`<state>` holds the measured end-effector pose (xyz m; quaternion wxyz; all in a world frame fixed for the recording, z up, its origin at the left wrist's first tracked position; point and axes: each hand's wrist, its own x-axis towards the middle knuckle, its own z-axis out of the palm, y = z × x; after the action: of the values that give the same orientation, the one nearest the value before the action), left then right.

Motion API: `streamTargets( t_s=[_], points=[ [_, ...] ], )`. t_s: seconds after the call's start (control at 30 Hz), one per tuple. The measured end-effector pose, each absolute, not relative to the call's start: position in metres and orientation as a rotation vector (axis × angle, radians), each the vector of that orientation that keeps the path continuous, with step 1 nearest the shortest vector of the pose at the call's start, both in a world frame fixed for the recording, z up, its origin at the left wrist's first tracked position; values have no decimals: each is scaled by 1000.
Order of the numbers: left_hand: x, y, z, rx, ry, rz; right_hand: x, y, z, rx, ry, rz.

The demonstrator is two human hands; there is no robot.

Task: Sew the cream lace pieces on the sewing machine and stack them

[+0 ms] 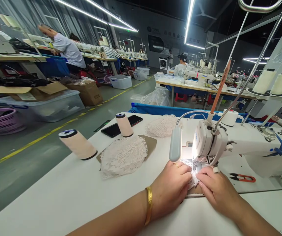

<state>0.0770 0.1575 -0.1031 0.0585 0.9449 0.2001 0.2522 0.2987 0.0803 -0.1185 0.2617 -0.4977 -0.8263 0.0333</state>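
White lace fabric (pixel 194 181) lies under the needle area of a white sewing machine (pixel 205 141), lit by a small grey lamp (pixel 175 144). On its left side my left hand (pixel 171 185) presses the lace, fingers bent together and a gold bangle at the wrist. My right hand (pixel 217 188) pinches the lace's right edge close to the presser foot. Brown card or paper (pixel 196 190) shows beneath the lace between both hands. Red-handled thread snips (pixel 243 177) rest on the machine bed, right of my right hand.
Left on the white table (pixel 82 196) are a lace pile (pixel 125 155) on brown paper, two thread cones (pixel 78 144), and a phone (pixel 111 130). Another lace piece (pixel 162 126) lies behind. Thread stand rods rise at right. Co-workers sit at other machines beyond.
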Motion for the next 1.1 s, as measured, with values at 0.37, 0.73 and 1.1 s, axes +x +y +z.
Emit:
streamTargets(
  t_s=[0.37, 0.73, 1.1],
  points=[
    [73, 161, -110, 2845, 493, 798, 298, 80, -120, -1351, -2243, 39],
    [73, 152, -106, 2855, 319, 835, 302, 76, -124, -1297, -2265, 41],
    [74, 154, -108, 2827, 391, 787, 301, 77, -120, -1265, -2271, 9]
  ],
)
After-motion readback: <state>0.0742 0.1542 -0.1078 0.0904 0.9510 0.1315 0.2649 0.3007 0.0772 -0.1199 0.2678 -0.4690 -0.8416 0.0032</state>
